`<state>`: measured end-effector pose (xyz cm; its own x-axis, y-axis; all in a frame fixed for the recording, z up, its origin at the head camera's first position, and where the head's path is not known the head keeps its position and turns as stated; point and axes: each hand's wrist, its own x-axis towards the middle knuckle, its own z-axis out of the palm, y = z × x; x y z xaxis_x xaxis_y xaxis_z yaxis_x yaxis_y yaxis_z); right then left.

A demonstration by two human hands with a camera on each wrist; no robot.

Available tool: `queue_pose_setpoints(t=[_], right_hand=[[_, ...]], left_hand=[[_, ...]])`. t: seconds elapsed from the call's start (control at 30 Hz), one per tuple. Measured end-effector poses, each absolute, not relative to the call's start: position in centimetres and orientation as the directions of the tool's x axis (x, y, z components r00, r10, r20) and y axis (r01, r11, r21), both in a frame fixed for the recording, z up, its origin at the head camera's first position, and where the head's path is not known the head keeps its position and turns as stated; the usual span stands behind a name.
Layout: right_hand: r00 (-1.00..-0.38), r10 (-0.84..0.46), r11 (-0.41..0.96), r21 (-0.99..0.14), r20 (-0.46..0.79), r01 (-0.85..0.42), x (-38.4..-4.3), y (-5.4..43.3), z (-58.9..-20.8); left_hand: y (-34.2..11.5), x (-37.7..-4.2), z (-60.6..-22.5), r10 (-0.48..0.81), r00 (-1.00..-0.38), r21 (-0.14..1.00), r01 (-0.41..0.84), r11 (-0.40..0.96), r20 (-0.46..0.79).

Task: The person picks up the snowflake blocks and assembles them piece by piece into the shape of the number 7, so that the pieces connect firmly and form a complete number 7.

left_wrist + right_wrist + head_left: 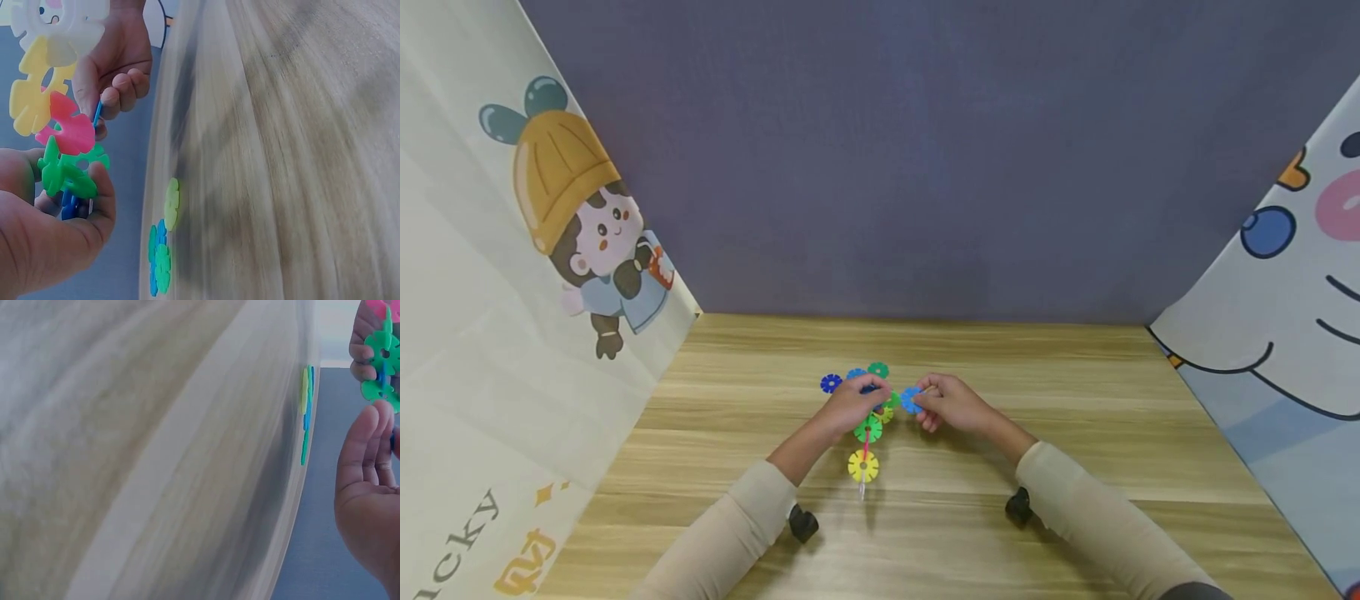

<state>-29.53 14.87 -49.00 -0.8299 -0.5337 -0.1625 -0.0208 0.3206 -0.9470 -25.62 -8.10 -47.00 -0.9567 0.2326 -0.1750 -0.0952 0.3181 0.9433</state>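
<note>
My left hand point(850, 406) grips a chain of slotted snowflake discs joined edge to edge. In the left wrist view the chain runs from a whitish disc point(87, 37) through a yellow disc point(30, 106) and a pink disc point(69, 128) to green discs point(52, 172). A dark blue piece point(69, 206) sits between the left fingers, partly hidden. Just to the right, my right hand point(958, 404) pinches a light blue disc point(911, 401) between thumb and fingers, close to the green end of the chain.
Behind the left hand, loose discs lie on the wooden table point(737, 450): a dark blue disc point(831, 383), a dark green disc point(878, 369), a blue disc point(857, 374) and a yellow one point(887, 415). A grey-blue panel point(925, 167) rises along the table's back edge.
</note>
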Motion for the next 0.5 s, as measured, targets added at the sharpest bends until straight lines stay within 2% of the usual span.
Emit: queue_pose_setpoints(t=[0.27,0.5], right_hand=[[-0.825,-0.543,0.267,-0.964,-0.154,0.004,-29.27,14.48,-49.03],[-0.828,-0.535,0.263,-0.964,-0.169,0.026,-29.29,14.55,-49.35]], left_hand=[[-7.75,-25.51,-47.19,0.226,-0.963,0.933,-0.057,0.354,-0.144],[-7.44,-25.53,-47.23,0.19,-0.97,0.942,-0.084,0.325,-0.152]])
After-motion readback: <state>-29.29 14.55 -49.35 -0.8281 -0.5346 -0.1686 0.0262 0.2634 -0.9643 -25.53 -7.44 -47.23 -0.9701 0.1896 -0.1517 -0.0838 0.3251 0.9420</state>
